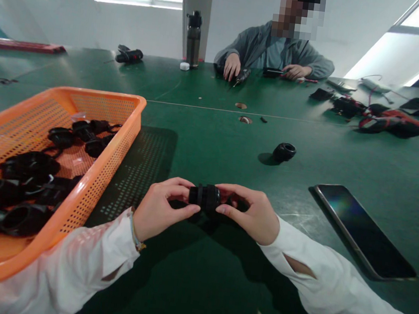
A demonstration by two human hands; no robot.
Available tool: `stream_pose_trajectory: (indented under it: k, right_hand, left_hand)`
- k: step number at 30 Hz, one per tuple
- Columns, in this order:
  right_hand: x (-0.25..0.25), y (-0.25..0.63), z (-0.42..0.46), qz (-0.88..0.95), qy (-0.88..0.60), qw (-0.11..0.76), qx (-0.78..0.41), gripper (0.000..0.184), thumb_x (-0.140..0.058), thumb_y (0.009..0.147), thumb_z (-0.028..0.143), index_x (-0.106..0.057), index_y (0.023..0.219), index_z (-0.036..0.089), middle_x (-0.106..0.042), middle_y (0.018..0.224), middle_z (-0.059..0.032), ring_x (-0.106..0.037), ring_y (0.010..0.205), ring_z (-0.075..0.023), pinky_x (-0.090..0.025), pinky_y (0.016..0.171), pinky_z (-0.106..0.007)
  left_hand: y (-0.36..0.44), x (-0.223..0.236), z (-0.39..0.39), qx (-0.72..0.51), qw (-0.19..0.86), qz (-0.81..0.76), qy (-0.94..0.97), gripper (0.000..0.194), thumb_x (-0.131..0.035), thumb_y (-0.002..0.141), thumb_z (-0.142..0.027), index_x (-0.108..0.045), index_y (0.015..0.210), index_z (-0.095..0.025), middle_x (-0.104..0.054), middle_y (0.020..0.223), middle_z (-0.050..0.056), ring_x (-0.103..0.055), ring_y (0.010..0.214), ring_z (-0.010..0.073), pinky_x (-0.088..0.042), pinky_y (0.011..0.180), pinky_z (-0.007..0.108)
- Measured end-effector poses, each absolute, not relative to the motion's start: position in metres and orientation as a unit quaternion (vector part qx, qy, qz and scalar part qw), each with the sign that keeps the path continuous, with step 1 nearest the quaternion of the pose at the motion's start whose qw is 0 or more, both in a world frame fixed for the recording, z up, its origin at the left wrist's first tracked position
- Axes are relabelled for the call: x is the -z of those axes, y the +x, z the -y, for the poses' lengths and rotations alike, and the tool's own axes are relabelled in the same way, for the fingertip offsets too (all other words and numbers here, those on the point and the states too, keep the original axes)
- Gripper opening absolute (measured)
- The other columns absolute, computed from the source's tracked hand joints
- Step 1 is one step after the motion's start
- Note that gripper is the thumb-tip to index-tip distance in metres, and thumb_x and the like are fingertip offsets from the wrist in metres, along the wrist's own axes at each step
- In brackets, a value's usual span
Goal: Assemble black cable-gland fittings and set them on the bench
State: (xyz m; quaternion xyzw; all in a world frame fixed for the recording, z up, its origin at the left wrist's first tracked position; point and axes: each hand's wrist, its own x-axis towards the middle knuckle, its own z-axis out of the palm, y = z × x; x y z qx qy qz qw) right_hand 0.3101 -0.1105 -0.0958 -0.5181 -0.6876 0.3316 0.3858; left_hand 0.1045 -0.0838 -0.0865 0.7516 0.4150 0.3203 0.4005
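Between my two hands is a black cylindrical connector (205, 197) with raised rings, lying sideways just above the green table. My left hand (164, 203) pinches its left end between thumb and fingers. At the other end, my right hand (249, 209) grips the wider ringed part; some of that end is hidden by the fingers. A loose black ring-shaped nut (284, 152) rests on the table beyond my right hand. To the left, an orange perforated basket (115, 166) holds several black fittings (30, 169) of similar look.
A phone (363, 230) lies to the right of my right forearm. Across the green table (203, 141) a person (274, 53) in a grey jacket handles a dark tool. Further items are a bottle (193, 39), a black device (129, 55) and red-black cables (391, 120).
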Motion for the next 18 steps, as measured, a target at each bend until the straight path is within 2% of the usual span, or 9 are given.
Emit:
stream_pose_trajectory:
  k: [18]
  right_hand:
    - [0.0940, 0.3103, 0.1101, 0.695, -0.517, 0.371, -0.334, 0.031, -0.064, 0.072, 0.032, -0.069, 0.097, 0.017, -0.073, 0.077, -0.0034, -0.059, 0.057, -0.0135, -0.046, 0.054, -0.025]
  left_hand:
    - [0.1044, 0.0866, 0.0840, -0.323, 0.398, -0.412, 0.753, 0.007, -0.067, 0.068, -0.020, -0.068, 0.064, -0.014, -0.066, 0.088, 0.006, -0.064, 0.074, 0.0143, -0.053, 0.066, 0.022]
